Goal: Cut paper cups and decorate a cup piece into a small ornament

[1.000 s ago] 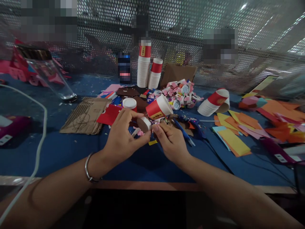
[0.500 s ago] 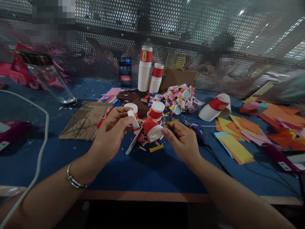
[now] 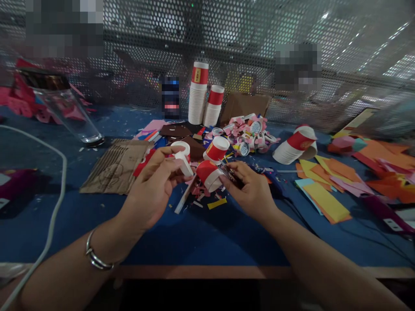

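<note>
Head view — white paper piece (image 3: 184, 165) in your left hand (image 3: 147, 188), dark tool (image 3: 231, 173) in your right hand (image 3: 251, 190).
Your left thumb and fingers pinch the piece above the blue table (image 3: 207, 242); your right fingers close around the partly hidden tool. A red-and-white cup piece (image 3: 206, 172) shows between both hands, by your right thumb — contact cannot be told.

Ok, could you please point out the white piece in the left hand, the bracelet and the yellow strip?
White piece (image 3: 184, 164): head view, its middle.
Bracelet (image 3: 94, 258): head view, its lower band.
Yellow strip (image 3: 217, 203): head view, its middle.
</note>
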A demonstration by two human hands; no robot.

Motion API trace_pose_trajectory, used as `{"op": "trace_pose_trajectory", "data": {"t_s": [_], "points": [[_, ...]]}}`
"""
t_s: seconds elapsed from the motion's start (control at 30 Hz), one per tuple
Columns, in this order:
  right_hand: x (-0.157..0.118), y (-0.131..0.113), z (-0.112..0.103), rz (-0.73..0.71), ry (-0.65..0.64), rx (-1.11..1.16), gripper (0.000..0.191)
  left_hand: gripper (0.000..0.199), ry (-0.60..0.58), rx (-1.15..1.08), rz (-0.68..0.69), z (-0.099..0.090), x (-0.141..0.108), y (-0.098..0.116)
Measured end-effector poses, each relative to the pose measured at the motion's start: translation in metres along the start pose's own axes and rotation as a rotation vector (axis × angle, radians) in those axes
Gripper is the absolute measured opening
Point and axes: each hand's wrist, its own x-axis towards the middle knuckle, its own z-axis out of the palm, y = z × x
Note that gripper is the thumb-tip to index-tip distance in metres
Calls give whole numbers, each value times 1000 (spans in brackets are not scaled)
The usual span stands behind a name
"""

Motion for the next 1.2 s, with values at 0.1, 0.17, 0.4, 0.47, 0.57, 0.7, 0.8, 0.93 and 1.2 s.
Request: {"op": "trace_pose_trajectory", "data": {"t_s": [0.1,0.17,0.4,0.47,0.57,0.7,0.8,0.93,1.2], "points": [[3,3,-4,-67,-44,-58,17,20,-11,12,-21,1,-1,1],[3,3,-7,-117,-51,-74,16,22,-25,19,-16,1,-1,2],[-5,-1,-23,-135,-109,-100,15,25,-22,49,-9,3,-2,-1],[-7,-3,-30,-124,-102,-77,14,24,-23,51,-12,4,-2,-2],[-5,-3,-36,-89,-53,-53,19,24,-25,55,-1,4,-1,-3],[-1,3,-35,-51,-55,-13,22,26,-36,100,-4,3,-2,-4],[3,5,-32,11,-45,47,29,29,-51,112,-15,3,-2,-4],[12,10,-34,122,36,112,33,27,-39,114,14,3,-1,-5],[31,34,-34,376,-140,214,52,27,-74,156,23,1,-1,-10]]}}
